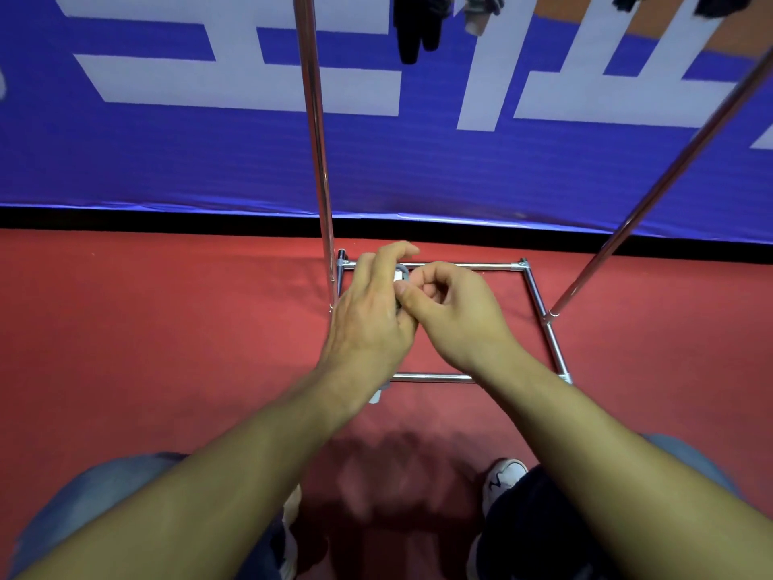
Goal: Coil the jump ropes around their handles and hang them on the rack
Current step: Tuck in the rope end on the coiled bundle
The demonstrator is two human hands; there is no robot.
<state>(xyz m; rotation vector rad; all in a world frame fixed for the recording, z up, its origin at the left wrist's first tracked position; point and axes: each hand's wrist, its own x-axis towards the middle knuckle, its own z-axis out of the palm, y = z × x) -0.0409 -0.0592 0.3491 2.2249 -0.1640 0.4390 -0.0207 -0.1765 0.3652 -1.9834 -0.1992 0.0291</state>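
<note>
Grey rope handle (400,275) pinched by both hands.

arms: bare to the elbow | legs: blue jeans (96,491) | shoe (502,481): white, dark marking

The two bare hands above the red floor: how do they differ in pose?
The left hand shows its back, fingers curved over a small grey and white object; the right hand is curled tighter, its thumb pressing toward the left hand. Both meet over the chrome metal rack base.
</note>
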